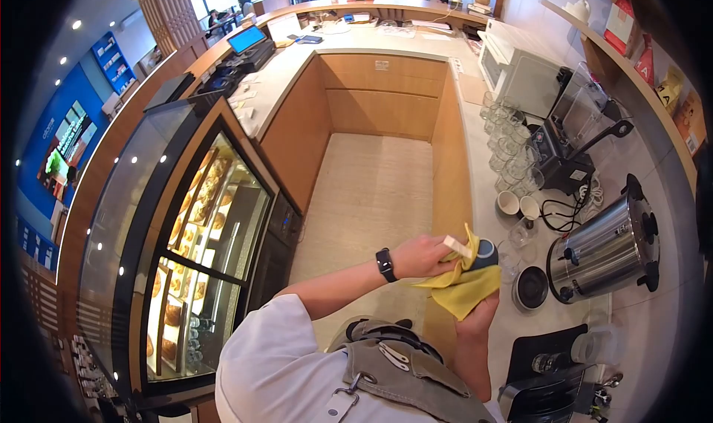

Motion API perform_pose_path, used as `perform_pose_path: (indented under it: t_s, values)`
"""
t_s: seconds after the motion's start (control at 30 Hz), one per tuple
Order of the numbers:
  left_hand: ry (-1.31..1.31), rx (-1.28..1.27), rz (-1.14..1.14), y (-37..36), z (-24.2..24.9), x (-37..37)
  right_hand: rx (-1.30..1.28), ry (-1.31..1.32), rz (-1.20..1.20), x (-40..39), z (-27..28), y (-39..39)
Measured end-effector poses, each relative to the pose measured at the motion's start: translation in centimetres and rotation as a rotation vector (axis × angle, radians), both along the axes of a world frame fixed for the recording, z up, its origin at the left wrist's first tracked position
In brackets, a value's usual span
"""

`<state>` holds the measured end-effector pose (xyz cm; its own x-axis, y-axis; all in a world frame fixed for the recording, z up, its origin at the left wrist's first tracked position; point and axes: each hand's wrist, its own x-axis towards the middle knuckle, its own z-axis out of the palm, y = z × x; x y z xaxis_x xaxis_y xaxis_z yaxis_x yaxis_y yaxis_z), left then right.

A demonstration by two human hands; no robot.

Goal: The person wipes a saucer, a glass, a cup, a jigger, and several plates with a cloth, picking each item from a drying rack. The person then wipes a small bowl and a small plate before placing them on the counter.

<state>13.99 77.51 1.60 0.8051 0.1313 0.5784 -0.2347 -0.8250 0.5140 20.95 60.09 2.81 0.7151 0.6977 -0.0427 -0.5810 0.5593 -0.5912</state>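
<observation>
Dark blue-grey round item, pale ring on top, is showing past soft yellow cloth by pale desk edge. Left hand: fingers clamping cloth. Right hand: supporting cloth, fingers hidden, can't tell. Clear glasses and steel urn are crowding desk.

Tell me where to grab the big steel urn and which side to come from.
Grip the steel urn by its far handle and near handle together, reaching in from the floor side of the counter. They jut out on opposite sides beside the lid, so they should keep it balanced; the smooth round body offers less hold.
</observation>
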Motion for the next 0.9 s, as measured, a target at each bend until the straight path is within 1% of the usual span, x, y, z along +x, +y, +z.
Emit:
perform_pose_path:
  t_s: [0.03, 0.07, 0.1, 0.13, 0.17, 0.2, 0.23, 0.27, 0.3, 0.33, 0.37, 0.43, 0.47, 0.5, 0.53, 0.6, 0.63, 0.67, 0.73, 0.77, 0.8, 0.83, 0.9]
  values:
    - [-0.141, 0.006, -0.052, 0.2, 1.1, 1.0, 0.028, 0.032, 0.008, 0.8, 0.4, -0.1]
    - [-0.280, 0.008, -0.107, 0.2, 2.3, 2.0, 0.106, 0.007, 0.090, 1.9, 0.1, -0.8]
    - [-0.412, 0.003, -0.164, 0.1, 2.7, 2.9, 0.035, -0.094, 0.022, 2.7, -0.7, -1.3]
    - [-0.378, -0.016, -0.198, 0.0, 2.4, 3.7, -0.044, -0.188, -0.045, 3.0, -1.9, -1.9]
    - [-0.422, -0.096, -0.263, -0.6, 2.5, 4.8, -0.126, -0.286, -0.109, 3.4, -3.0, -2.3]
    - [-0.474, -0.170, -0.326, -1.3, 3.0, 6.4, -0.159, -0.416, -0.189, 3.8, -2.8, -2.0]
    - [-0.512, -0.307, -0.342, -2.5, 4.1, 7.6, -0.198, -0.539, -0.279, 4.1, -2.1, -1.6]
    - [-0.559, -0.444, -0.361, -3.8, 5.2, 8.7, -0.239, -0.747, -0.329, 5.2, -0.6, -1.3]
    - [-0.491, -0.645, -0.325, -5.1, 5.7, 9.9, -0.280, -0.956, -0.377, 6.1, 0.6, -0.8]
    - [-0.412, -0.844, -0.286, -6.2, 6.0, 11.0, -0.322, -0.961, -0.455, 6.9, 0.6, -0.5]
    - [-0.321, -1.047, -0.243, -6.8, 6.5, 11.6, -0.409, -1.126, -0.520, 8.2, 0.3, -0.7]
    - [-0.059, -1.406, -0.481, -6.0, 7.2, 12.4, -0.586, -1.458, -0.648, 11.5, -0.1, -1.1]
    - [0.071, -1.572, -0.580, -4.8, 7.0, 13.5, -0.665, -1.579, -0.685, 12.2, 0.4, -1.0]
    - [0.211, -1.733, -0.674, -3.6, 6.4, 14.4, -0.715, -1.684, -0.653, 12.7, 0.6, -0.9]
    - [0.288, -1.633, -0.708, -2.1, 5.6, 15.2, -0.768, -1.784, -0.616, 13.1, 0.8, -0.9]
    - [0.237, -1.593, -0.767, -1.0, 5.7, 15.6, -0.827, -1.744, -0.507, 12.9, 1.7, 0.1]
    - [0.205, -1.569, -0.798, -0.3, 6.1, 15.9, -0.749, -1.523, -0.483, 12.3, 2.5, 1.0]
    - [0.217, -1.619, -0.789, 0.2, 5.7, 16.0, -0.668, -1.305, -0.456, 11.6, 3.1, 1.8]
    - [0.209, -1.442, -0.820, 2.4, 5.9, 16.9, -0.470, -0.829, -0.443, 10.2, 2.9, 4.3]
    - [0.211, -1.361, -0.836, 3.6, 6.0, 17.2, -0.473, -0.882, -0.407, 10.4, 2.8, 5.2]
    - [0.211, -1.139, -0.775, 5.3, 7.1, 17.4, -0.484, -0.928, -0.374, 10.9, 3.0, 6.1]
    - [0.179, -1.029, -0.732, 6.9, 7.0, 18.2, -0.503, -0.967, -0.346, 11.3, 3.1, 6.9]
    - [0.299, -1.104, -0.757, 9.6, 8.5, 19.6, -0.566, -1.187, -0.386, 12.7, 2.3, 8.9]
